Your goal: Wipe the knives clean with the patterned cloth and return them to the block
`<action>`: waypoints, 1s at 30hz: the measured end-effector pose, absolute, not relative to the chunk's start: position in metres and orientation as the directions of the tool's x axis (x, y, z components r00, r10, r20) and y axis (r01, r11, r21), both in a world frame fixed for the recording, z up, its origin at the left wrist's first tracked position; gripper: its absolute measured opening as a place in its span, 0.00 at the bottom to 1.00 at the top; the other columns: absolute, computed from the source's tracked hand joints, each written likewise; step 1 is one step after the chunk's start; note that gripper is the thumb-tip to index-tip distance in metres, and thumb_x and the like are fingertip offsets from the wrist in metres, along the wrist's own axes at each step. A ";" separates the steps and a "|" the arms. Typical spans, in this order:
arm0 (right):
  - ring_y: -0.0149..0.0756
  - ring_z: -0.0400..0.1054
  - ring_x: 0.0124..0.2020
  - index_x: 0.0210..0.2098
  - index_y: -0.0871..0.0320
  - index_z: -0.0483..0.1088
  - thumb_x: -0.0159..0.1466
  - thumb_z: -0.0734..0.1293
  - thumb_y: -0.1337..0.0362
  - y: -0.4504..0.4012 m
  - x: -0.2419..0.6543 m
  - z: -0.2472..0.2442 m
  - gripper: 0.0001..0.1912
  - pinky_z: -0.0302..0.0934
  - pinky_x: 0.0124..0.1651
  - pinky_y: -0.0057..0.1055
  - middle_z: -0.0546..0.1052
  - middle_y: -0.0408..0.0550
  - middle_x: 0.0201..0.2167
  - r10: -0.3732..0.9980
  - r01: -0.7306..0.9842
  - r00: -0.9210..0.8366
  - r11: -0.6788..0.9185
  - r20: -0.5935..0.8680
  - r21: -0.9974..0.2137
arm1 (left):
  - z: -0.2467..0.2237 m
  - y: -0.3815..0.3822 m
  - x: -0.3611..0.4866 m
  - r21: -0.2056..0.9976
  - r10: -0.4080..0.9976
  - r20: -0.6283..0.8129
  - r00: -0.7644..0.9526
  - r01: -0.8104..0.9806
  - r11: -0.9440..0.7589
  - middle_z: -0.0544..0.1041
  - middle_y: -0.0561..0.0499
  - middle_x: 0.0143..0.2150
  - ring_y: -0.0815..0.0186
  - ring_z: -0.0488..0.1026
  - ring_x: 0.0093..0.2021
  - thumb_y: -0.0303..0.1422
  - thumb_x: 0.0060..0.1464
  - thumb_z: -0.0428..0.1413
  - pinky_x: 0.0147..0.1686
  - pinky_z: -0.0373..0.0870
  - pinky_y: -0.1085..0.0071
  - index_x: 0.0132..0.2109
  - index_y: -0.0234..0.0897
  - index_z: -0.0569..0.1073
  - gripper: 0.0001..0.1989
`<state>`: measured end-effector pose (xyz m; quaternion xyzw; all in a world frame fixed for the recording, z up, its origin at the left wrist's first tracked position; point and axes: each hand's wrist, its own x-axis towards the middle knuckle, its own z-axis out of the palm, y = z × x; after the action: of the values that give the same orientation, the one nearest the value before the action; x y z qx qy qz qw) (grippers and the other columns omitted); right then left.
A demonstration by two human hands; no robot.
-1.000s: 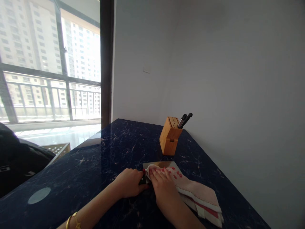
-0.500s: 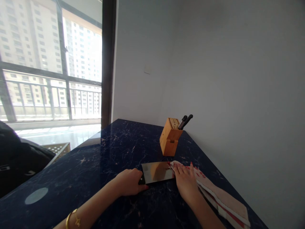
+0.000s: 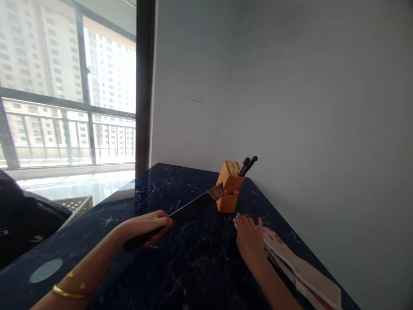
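Observation:
My left hand [image 3: 146, 226] is wrapped round the black handle of a cleaver [image 3: 195, 206]. The cleaver is raised over the dark table, its blade turned on edge and slanting up to the right. Its tip overlaps the left side of a wooden knife block [image 3: 229, 201] in my view; whether they touch I cannot tell. My right hand [image 3: 250, 239] presses down on a folded pink and white towel [image 3: 301, 269], fingers curled over its far end. Part of the towel lies hidden under that hand.
Two dark-handled knives [image 3: 248, 165] stick out of the block's top. The dark blue marbled table [image 3: 180, 267] has a pale round patch [image 3: 46, 270] at left. A wall [image 3: 306, 129] runs along the right side. A black item [image 3: 22, 215] and a perforated light-coloured piece [image 3: 75, 204] stand at left.
The cleaver has come away from the towel; my left hand has drawn it leftward, lifted it and turned the blade on edge. My right hand stays on the towel.

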<state>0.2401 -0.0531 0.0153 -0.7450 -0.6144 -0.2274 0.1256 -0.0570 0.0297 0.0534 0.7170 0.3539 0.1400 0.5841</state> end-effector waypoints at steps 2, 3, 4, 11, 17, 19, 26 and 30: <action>0.38 0.64 0.42 0.44 0.59 0.68 0.56 0.53 0.78 -0.054 0.230 0.018 0.22 0.40 0.55 0.43 0.74 0.49 0.36 0.868 0.998 0.062 -0.054 0.492 -0.031 | 0.053 0.029 -0.052 0.991 0.644 -0.121 0.756 0.129 0.034 0.59 0.58 0.12 0.73 0.55 0.09 0.41 0.51 0.44 0.09 0.51 0.77 0.20 0.38 0.59 0.17; 0.36 0.64 0.40 0.40 0.57 0.70 0.56 0.53 0.78 -0.055 0.223 0.019 0.21 0.42 0.54 0.40 0.74 0.47 0.33 0.869 0.994 0.022 0.034 0.495 -0.104 | 0.053 0.028 -0.047 0.998 0.649 -0.058 0.759 0.032 0.051 0.59 0.57 0.13 0.73 0.55 0.10 0.41 0.52 0.42 0.10 0.51 0.76 0.20 0.38 0.58 0.17; 0.35 0.65 0.38 0.38 0.56 0.70 0.55 0.54 0.78 -0.057 0.216 0.020 0.20 0.45 0.52 0.37 0.74 0.45 0.31 0.866 0.976 -0.007 0.114 0.501 -0.183 | 0.053 0.026 -0.041 0.998 0.663 -0.006 0.749 -0.037 0.051 0.58 0.58 0.13 0.73 0.55 0.11 0.41 0.52 0.41 0.11 0.53 0.76 0.20 0.38 0.58 0.17; 0.33 0.67 0.34 0.37 0.57 0.70 0.63 0.55 0.58 -0.065 0.180 0.018 0.15 0.57 0.38 0.27 0.74 0.44 0.30 0.904 0.527 0.037 0.345 0.427 -0.777 | 0.044 0.004 0.002 0.887 0.742 0.242 0.625 -0.453 0.092 0.68 0.53 0.24 0.68 0.67 0.27 0.36 0.54 0.44 0.30 0.64 0.73 0.27 0.35 0.66 0.12; 0.34 0.68 0.24 0.26 0.62 0.69 0.58 0.52 0.41 -0.052 0.183 0.006 0.31 0.60 0.29 0.28 0.73 0.47 0.20 0.963 0.130 0.167 0.189 0.210 -0.973 | 0.036 0.001 0.004 0.929 0.752 0.222 0.621 -0.369 0.030 0.72 0.48 0.44 0.61 0.65 0.49 0.36 0.55 0.45 0.47 0.60 0.66 0.42 0.36 0.69 0.13; 0.34 0.68 0.22 0.27 0.62 0.68 0.56 0.52 0.38 -0.051 0.184 0.007 0.33 0.61 0.27 0.29 0.73 0.48 0.20 0.980 -0.051 0.161 0.127 0.117 -0.991 | 0.031 0.005 0.003 0.954 0.773 0.204 0.601 -0.298 -0.020 0.70 0.48 0.46 0.60 0.64 0.50 0.38 0.56 0.43 0.45 0.61 0.67 0.45 0.36 0.68 0.15; 0.28 0.62 0.13 0.36 0.59 0.63 0.55 0.59 0.42 -0.054 0.185 0.007 0.24 0.55 0.14 0.22 0.68 0.39 0.14 0.999 -0.234 0.032 0.026 0.019 -0.972 | 0.027 -0.001 0.008 0.956 0.729 0.240 0.640 -0.027 -0.292 0.69 0.50 0.49 0.60 0.64 0.50 0.41 0.57 0.44 0.44 0.63 0.68 0.49 0.40 0.67 0.17; 0.23 0.53 0.09 0.31 0.57 0.62 0.53 0.63 0.45 -0.050 0.190 0.007 0.21 0.46 0.10 0.18 0.62 0.33 0.10 0.991 -0.260 0.117 0.093 0.064 -0.961 | 0.044 -0.014 0.007 0.953 0.712 0.193 0.675 0.043 -0.299 0.68 0.51 0.52 0.60 0.64 0.51 0.44 0.56 0.44 0.45 0.63 0.69 0.53 0.43 0.64 0.20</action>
<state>0.1905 -0.0500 0.0072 -0.4345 -0.4203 0.5144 0.6082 0.0072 -0.0139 0.0437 0.7428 0.2542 0.3129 0.5345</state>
